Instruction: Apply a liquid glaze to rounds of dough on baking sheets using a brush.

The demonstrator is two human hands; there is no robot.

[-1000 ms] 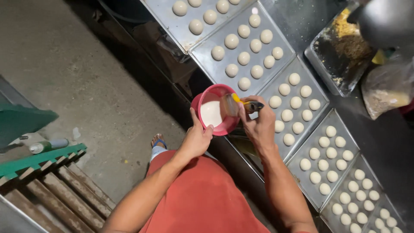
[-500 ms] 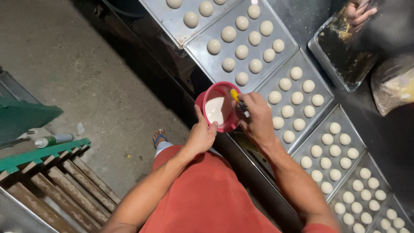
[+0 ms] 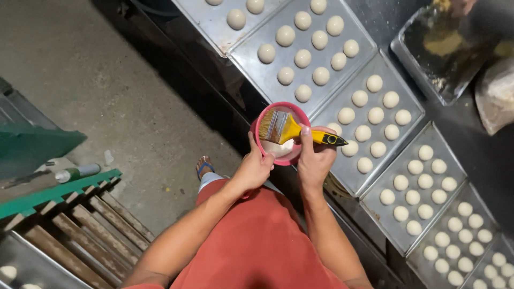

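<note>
now left hand (image 3: 256, 168) grips pink bowl (image 3: 261, 119) rim; right hand (image 3: 314, 160) clasps yellow brush (image 3: 292, 130) across bowl, beside tray (image 3: 415, 109) edge.

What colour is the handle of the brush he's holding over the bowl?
Yellow with a black tip, on the flat paintbrush in the right hand; head view.

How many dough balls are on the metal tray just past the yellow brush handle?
12 dough balls, in four rows of three across the tray; the nearest is partly hidden behind the right hand.
</note>
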